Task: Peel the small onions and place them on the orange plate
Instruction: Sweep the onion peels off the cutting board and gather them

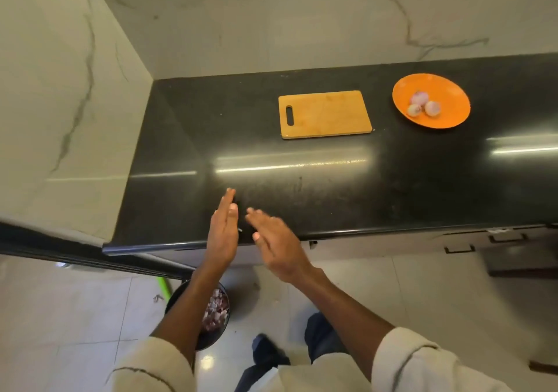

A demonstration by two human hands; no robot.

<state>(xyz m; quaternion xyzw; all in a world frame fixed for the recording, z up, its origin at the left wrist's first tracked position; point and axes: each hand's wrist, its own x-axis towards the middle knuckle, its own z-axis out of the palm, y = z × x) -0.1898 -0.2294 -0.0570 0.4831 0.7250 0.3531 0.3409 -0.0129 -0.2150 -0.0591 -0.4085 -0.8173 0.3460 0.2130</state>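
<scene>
**Over the counter edge: hands empty, peels below**

At the front lip of the glossy black stone countertop [332, 186]: left hand [222, 234] and right hand [276, 243], both flat-fingered, holding nothing. Far right on the round orange plate [447, 116]: three peeled small onions [424, 104], apart from the bare wooden cutting board [324, 114]. Likely risk: peel scraps missing the dark round bin [216, 313] below, littering the tile floor.
</scene>
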